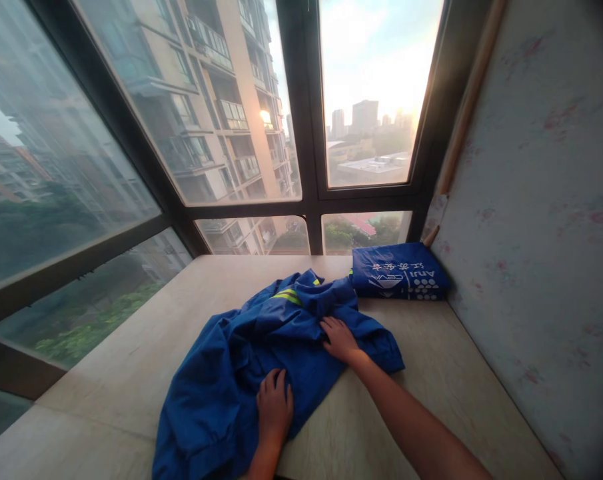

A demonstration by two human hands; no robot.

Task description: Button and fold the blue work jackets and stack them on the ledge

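Two hands (275, 403) (340, 339) touch one rumpled blue garment (266, 350).

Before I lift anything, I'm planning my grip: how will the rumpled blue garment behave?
Probably floppy: the blue garment lies in loose folds. It seems unlikely to roll, being spread wide over the pale surface.

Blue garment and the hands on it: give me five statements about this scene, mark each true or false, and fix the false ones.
1. The left hand and right hand both touch the blue garment. True.
2. The garment is folded into a neat square. False: it lies rumpled and spread out.
3. The right hand is nearer than the left to the folded blue bundle. True.
4. The print on the bundle is red. False: it is white.
5. Yellow-green stripes show on the garment. True.
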